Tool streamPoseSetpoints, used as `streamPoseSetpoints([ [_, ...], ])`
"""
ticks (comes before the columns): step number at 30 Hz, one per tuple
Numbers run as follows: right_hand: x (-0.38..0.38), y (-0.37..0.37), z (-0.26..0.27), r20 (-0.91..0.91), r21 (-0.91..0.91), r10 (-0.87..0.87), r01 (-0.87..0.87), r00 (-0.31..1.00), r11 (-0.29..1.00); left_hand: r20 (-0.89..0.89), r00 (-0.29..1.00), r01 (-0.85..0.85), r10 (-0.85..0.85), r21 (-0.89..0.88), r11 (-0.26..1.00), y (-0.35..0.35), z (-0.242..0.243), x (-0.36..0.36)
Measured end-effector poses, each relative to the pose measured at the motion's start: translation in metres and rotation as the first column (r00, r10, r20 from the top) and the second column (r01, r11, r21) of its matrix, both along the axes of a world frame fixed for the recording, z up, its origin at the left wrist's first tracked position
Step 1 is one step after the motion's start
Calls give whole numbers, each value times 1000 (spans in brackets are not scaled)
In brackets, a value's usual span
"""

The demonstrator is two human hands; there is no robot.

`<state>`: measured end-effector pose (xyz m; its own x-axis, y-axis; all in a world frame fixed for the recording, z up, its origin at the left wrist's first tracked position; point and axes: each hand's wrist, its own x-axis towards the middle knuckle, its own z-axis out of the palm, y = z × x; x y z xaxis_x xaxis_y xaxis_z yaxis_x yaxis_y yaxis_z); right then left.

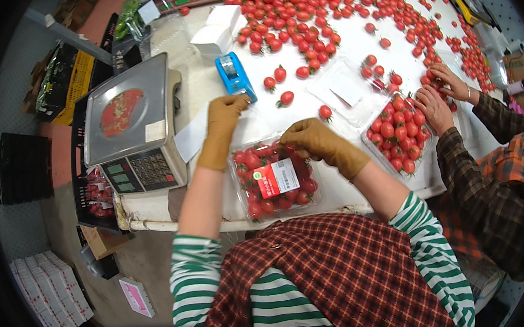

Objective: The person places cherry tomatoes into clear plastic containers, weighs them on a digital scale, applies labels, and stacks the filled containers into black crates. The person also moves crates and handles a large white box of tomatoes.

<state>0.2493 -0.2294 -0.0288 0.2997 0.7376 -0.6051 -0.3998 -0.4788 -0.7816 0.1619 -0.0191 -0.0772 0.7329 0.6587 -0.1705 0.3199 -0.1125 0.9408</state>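
Note:
My left hand (223, 122), in a tan glove, has its fingertips at the near end of a blue tape dispenser (232, 74). Whether it pinches any tape cannot be made out. A labelled clear plastic clamshell (240, 185) full of red cherry tomatoes lies at the table's front edge. Its lid is down, and a red and white label (275, 178) with writing sits on top. Gloved alike, my right hand (320, 143) grips the clamshell's far edge with bent fingers, hiding part of that edge.
Left stands a weighing scale (129, 117). Loose cherry tomatoes (300, 11) cover the table's far side. At right, a co-worker's hands (438, 105) touch tomatoes by an open filled clamshell (397, 134). White paper stacks (215, 38) stand behind the dispenser.

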Motion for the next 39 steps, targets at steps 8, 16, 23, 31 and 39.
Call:
streamPoseSetpoints([
  [8, 52, -74, 6, 354, -313, 346, -238, 869, 919, -216, 812, 584, -543, 344, 736, -93, 72, -75],
  [16, 51, -78, -27, 518, -502, 573, -317, 635, 805, -491, 760, 650, -426, 594, 474, -131, 55, -81],
  [23, 47, -73, -35, 595, -531, 570, -256, 567, 808, -589, 743, 669, -318, 656, 348, -134, 55, -90],
  [31, 47, -74, -42, 611, -549, 615, -293, 498, 783, -553, 785, 608, -280, 600, 521, -117, 58, -108],
  [39, 45, -78, -38, 621, -534, 588, -270, 518, 801, -339, 879, 469, -334, 739, 484, -130, 39, -35],
])
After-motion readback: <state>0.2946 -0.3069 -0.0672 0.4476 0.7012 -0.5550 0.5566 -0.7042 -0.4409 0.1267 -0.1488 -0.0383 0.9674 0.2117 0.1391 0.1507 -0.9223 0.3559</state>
